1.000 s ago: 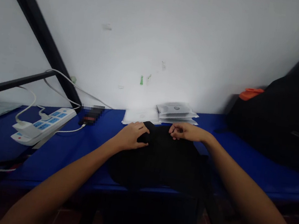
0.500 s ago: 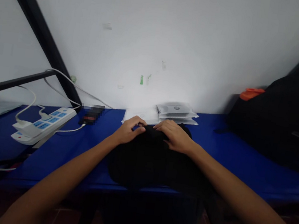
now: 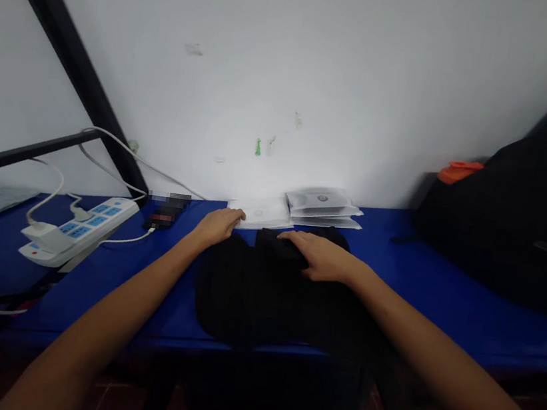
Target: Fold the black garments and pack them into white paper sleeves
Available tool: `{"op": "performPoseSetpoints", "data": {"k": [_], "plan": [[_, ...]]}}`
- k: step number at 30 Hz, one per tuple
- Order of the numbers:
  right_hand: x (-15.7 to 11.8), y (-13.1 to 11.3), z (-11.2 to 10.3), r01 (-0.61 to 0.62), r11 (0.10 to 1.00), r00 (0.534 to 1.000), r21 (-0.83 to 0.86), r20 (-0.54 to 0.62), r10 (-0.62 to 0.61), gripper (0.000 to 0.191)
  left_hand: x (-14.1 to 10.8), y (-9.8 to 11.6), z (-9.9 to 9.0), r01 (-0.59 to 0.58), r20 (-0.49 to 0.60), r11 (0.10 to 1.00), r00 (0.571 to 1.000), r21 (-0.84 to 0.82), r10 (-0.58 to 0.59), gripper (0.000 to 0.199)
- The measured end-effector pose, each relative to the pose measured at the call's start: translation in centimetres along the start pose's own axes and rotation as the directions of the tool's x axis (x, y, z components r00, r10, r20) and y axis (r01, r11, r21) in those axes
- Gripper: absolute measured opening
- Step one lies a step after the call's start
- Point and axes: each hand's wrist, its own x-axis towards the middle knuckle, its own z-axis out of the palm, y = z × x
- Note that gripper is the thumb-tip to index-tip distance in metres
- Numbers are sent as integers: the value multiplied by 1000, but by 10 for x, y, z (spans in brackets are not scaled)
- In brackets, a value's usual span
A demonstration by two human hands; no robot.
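My left hand [image 3: 220, 225] has its fingers curled over the left edge of a flat white plastic bag [image 3: 265, 214] against the wall; its thumb is hidden. My right hand [image 3: 322, 255] is closed on a small black folded bundle [image 3: 269, 241], fingers over its top and thumb below. That bundle rests on a larger, soft black item [image 3: 241, 295], perhaps cloth or a bag, which lies across the table's front edge. Its details are lost in the dark. Just behind my right hand are stacked clear plastic bags [image 3: 321, 201] with a round mark on top.
On the blue table [image 3: 426, 272], a white power strip [image 3: 83, 230] with cables lies left, beside a dark blurred device [image 3: 167, 212] on a white cord. A black frame [image 3: 65, 29] leans at the left. A large black bag [image 3: 513, 223] with an orange piece [image 3: 459, 171] stands right.
My left hand has let go of the black bundle and moved left and slightly up to the white plastic bag. My right hand stays on the bundle, which shows more now.
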Motion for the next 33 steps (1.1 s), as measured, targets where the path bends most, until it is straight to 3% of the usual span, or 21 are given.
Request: {"op": "performPoseSetpoints", "data": {"k": [3,6,12,17,21,25,29,33], "plan": [[0,2,3,49,998,999,-36,14,-48,86,-1,6,-9,-20,9,998,1000,60,20,34],[0,4,5,46,996,998,-75,33,-44,81,-3,9,-20,-23,-3,994,1000,110,24,32],[-2,2,-2,103,992,993,-76,-43,-107,78,-10,16,-38,8,-131,991,991,135,10,23],[-4,-11,-8,302,951,925,-66,-220,-310,87,-25,51,-53,-75,-148,997,986,29,79,19],[-1,-23,-2,343,928,911,-144,-191,-366,79,-37,87,-58,-177,-82,980,982,-95,170,33],[4,-23,9,270,947,949,-175,-119,-293,78,-40,98,-52,-140,-15,980,990,-144,139,49],[8,-14,19,89,985,991,-149,-85,-102,79,-38,91,-42,-119,3,968,992,-220,122,47],[8,-10,20,20,993,999,-113,-36,-24,78,-37,87,-34,-154,80,973,982,-169,170,61]]}}
